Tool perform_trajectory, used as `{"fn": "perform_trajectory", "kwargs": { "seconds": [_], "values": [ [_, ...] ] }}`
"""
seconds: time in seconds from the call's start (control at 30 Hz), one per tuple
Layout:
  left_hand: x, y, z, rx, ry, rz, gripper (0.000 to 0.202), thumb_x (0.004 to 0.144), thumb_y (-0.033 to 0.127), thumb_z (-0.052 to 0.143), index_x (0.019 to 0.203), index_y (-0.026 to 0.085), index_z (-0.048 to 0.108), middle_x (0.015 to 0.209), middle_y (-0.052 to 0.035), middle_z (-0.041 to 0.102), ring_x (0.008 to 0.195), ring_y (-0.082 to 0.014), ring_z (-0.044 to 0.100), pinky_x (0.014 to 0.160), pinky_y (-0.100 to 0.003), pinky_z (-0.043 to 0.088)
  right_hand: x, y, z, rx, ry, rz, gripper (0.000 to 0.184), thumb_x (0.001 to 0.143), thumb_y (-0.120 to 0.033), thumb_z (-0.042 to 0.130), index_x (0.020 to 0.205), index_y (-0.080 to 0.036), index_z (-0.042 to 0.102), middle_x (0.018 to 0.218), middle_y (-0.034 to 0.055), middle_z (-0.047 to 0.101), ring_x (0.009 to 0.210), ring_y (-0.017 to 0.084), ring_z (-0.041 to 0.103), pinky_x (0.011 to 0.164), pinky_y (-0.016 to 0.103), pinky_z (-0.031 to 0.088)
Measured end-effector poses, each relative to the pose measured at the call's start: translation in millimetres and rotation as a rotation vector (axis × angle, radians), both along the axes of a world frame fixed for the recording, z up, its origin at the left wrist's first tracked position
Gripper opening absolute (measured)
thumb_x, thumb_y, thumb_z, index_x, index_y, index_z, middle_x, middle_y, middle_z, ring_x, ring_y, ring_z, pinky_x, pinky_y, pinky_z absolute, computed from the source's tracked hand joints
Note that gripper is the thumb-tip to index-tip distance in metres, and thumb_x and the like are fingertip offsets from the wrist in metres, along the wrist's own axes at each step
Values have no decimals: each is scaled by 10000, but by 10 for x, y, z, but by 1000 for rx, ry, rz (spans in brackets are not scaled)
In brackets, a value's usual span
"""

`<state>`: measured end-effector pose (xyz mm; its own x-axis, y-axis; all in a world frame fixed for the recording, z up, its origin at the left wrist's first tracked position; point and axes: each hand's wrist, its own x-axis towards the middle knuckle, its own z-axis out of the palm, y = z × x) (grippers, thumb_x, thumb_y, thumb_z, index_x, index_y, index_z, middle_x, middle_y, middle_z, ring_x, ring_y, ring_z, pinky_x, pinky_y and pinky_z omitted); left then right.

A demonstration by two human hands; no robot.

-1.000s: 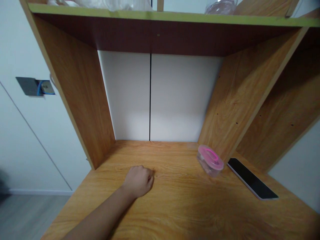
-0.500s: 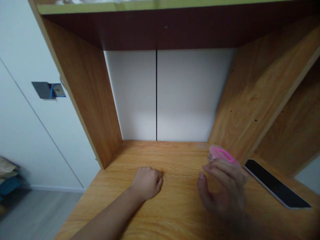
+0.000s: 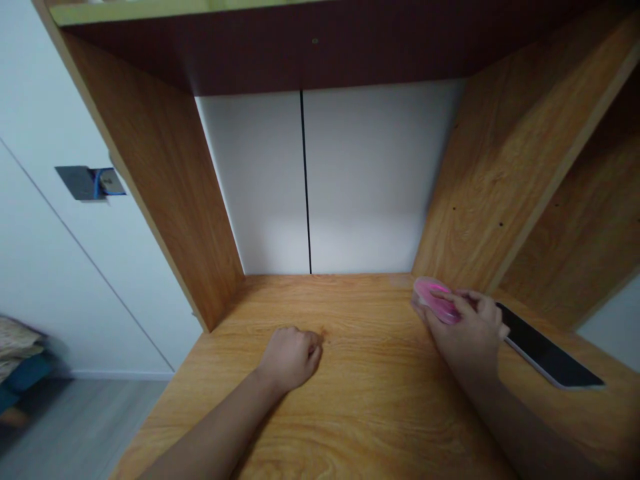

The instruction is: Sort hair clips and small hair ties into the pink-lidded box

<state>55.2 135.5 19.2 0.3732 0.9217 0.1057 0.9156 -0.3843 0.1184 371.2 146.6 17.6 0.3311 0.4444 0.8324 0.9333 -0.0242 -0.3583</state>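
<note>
A round tub with a bright pink lid and clear, pale sides stands on the wooden desktop, near the foot of the right-hand panel. Around it my right hand is closed, the thumb along its near left side and fingers over the lid and far side. What the tub contains cannot be seen. My left hand rests as a fist on the desktop left of the middle, with nothing showing from it. Just right of my right hand lies a flat black slab with a pale edge.
The wooden desktop runs back to a white wall panel. Wooden side panels bound the niche, under a dark red shelf underside. An open wall box with blue wires is on the left wall.
My right hand has come down from above onto the pink-lidded tub and closed around it. My left fist stays in place. The view has shifted slightly.
</note>
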Motion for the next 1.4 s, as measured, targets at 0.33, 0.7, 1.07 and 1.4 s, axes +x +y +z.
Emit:
{"fn": "perform_trajectory", "kwargs": {
  "seconds": [0.33,0.7,1.07,1.4],
  "values": [
    [-46,-11,-47,61,-38,93,365,956,324,405,742,207,677,703,-65,717,697,-210,681,605,-280,364,66,17,-69,-47,90,39,321,772,-427,689,1015,-227,751,1134,106,595,1055,326,543,921,510,417],
    [-27,-37,-32,65,-94,80,351,957,357,432,713,213,639,671,-52,696,667,-213,669,594,-281,357,-58,22,-53,-104,204,546,384,785,-412,713,1110,-208,725,1143,89,632,1084,266,619,984,411,493],
    [17,-141,72,104,-394,-292,627,815,614,660,1278,198,581,1128,-123,673,1032,-286,598,924,-387,447,-484,-346,71,-349,30,1202,235,923,-174,598,1122,-261,688,1177,85,607,1188,231,596,1026,420,511],
    [32,-171,-13,144,-494,-297,602,664,651,779,965,184,547,953,-85,657,873,-269,607,794,-406,478,-515,-380,104,-197,-367,1042,423,829,-260,756,1229,-248,618,1217,124,636,1154,294,614,973,481,551]
  ]
}}
